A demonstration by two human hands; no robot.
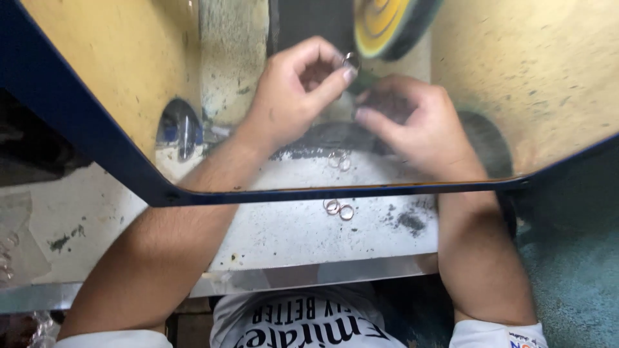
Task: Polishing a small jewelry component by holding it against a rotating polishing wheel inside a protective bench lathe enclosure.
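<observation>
— Where do we have the ring (351, 60)?

— Pinched between thumb and forefinger of our left hand (298, 90), raised just below the yellow-and-green polishing wheel (387, 26). It's a thin metal band, its opening turned roughly toward us.

— And our right hand (412, 122)?

— Curled closed just beside the left, fingers dark with grime; whether it grips anything, we cannot tell.

— Anything else around?

— Two more rings (338, 209) lie touching on the dusty white bench (284, 232), in front of the blue-framed clear shield (129, 161).

a polishing workshop: buffing wheel (387, 26), dusty shield (322, 96), grimy bench (290, 232).
</observation>
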